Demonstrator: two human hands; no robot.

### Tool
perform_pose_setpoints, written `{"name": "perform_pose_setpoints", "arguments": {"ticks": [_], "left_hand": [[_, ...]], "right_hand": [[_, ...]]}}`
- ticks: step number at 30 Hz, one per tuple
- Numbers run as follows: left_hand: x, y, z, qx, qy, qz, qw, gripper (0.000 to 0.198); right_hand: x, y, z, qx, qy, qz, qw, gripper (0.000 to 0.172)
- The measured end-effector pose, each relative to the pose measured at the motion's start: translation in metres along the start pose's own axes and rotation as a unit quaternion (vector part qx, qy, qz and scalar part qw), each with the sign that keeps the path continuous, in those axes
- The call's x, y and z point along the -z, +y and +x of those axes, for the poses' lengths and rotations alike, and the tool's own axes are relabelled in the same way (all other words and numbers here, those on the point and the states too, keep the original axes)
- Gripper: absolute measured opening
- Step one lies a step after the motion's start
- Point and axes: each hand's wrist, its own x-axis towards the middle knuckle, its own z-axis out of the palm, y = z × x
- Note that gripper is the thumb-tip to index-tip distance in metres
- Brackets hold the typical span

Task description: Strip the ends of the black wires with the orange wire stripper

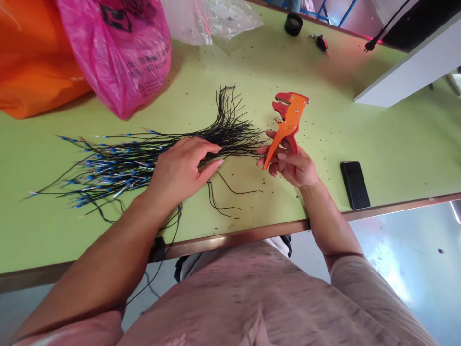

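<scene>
Spreading over the loose bundle of black wires [230, 139] on the green tabletop [345, 96] — left hand [183, 168] half open, resting on the strands without gripping, keeping them gathered — while the right hand [288, 166] curls closed around the orange wire stripper [288, 120], holding its head up off the table.

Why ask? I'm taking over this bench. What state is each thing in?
Left hand: resting on the wires, not gripping.
Right hand: holding the stripper.
Orange wire stripper: in the right hand.
Black wire bundle: fanned out, blue-tipped ends.
Loose black wires: apart from the bundle.
Black phone: lying flat.
Pink plastic bag: crumpled.
Green table: strewn with small clippings.
</scene>
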Motion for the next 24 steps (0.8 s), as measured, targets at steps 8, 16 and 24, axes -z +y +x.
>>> {"name": "perform_pose_setpoints", "arguments": {"ticks": [8,16,24], "left_hand": [[-0.008,-0.011,-0.002,-0.092,0.004,0.168,0.981,0.025],[-0.005,-0.003,0.002,-0.133,-0.035,0.154,0.978,0.026],[-0.005,-0.024,0.0,-0.073,-0.057,0.198,0.976,0.036]], "right_hand": [[-0.002,-0.001,-0.002,0.013,0.008,0.003,1.0,0.067],[-0.002,0.0,-0.001,0.035,0.04,0.01,0.999,0.067],[0.003,0.001,0.0,0.065,0.051,-0.008,0.997,0.063]]}}
